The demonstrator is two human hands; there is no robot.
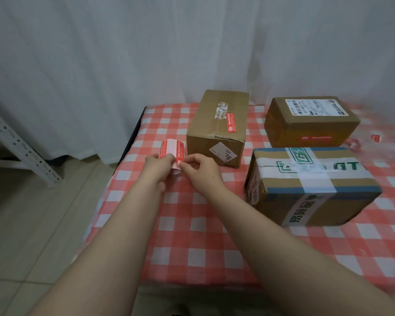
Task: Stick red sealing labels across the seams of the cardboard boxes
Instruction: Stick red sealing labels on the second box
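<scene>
My left hand holds a roll of red sealing labels above the table's left side. My right hand pinches the edge of a label on that roll. A tall brown box stands just behind the hands, with a red label stuck on its top seam. The far right box carries a white shipping label and a red label on its front face. The near right box, wrapped in white and green printed tape, shows no red label.
The table wears a red and white checked cloth; its left edge drops to a tiled floor. A white metal rack leg stands at left. A white curtain hangs behind. Small red scraps lie at far right.
</scene>
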